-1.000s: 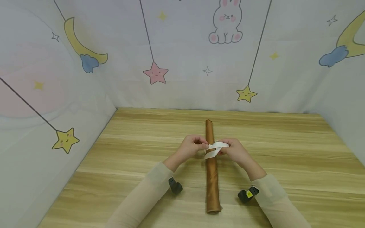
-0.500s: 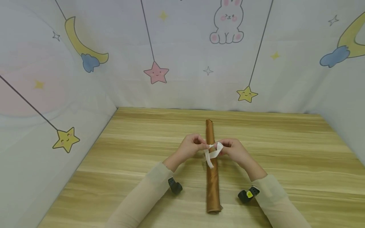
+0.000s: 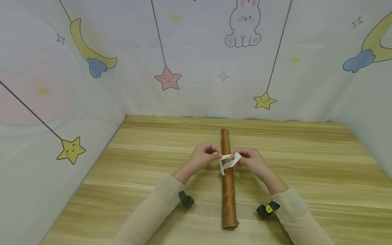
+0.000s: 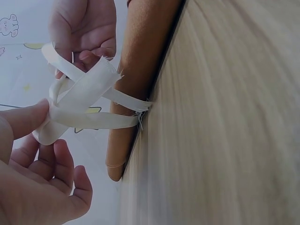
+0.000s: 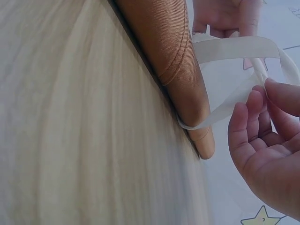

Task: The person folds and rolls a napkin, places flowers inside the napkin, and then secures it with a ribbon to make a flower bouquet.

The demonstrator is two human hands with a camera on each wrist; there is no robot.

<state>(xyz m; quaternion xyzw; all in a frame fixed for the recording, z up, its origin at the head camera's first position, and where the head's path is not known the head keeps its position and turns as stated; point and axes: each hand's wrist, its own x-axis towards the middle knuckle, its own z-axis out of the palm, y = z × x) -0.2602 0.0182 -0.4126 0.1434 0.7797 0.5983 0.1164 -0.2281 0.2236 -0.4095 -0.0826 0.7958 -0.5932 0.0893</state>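
A roll of shiny brown fabric (image 3: 228,200) lies lengthwise on the table, pointing away from me. Around its upper half runs a white ribbon (image 3: 230,164), looped above the roll with a frayed end hanging on the near side. My left hand (image 3: 203,157) pinches the ribbon between thumb and index finger just left of the roll. On the other side my right hand (image 3: 250,161) pinches a loop of it between thumb and fingers. In the left wrist view the ribbon (image 4: 89,89) crosses over itself in front of the roll (image 4: 145,47).
The wood-grain table (image 3: 137,136) ends at a white cloth backdrop (image 3: 196,95) printed with stars, moons and a rabbit. Small black cameras (image 3: 186,199) sit at the wrists over beige sleeves (image 3: 153,207).
Both hands stay above the roll. The right hand's ribbon loop has become smaller and turned, and the loose end now hangs down toward me. The left hand has shifted slightly left.
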